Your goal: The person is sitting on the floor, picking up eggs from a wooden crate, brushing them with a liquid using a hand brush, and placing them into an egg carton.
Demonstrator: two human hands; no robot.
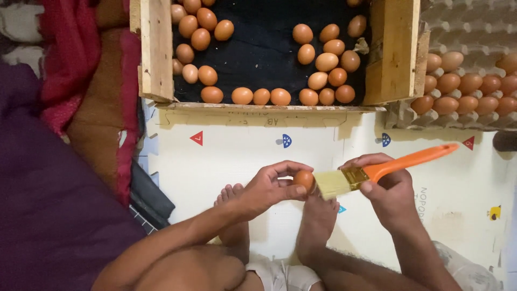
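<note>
My left hand (272, 187) grips a brown egg (304, 179) between thumb and fingertips, low in the middle of the view. My right hand (389, 189) holds a paintbrush with an orange handle (414, 159). Its pale bristles (331, 184) touch the right side of the egg. Both hands hover over my bare feet (318, 215), which rest on a white foam mat (215, 161).
A wooden crate (157, 54) with a black lining holds several loose brown eggs (323, 62) at the top. A grey cardboard egg tray (468, 89) with several eggs sits at the upper right. Red and purple cloth (59, 134) lies at the left.
</note>
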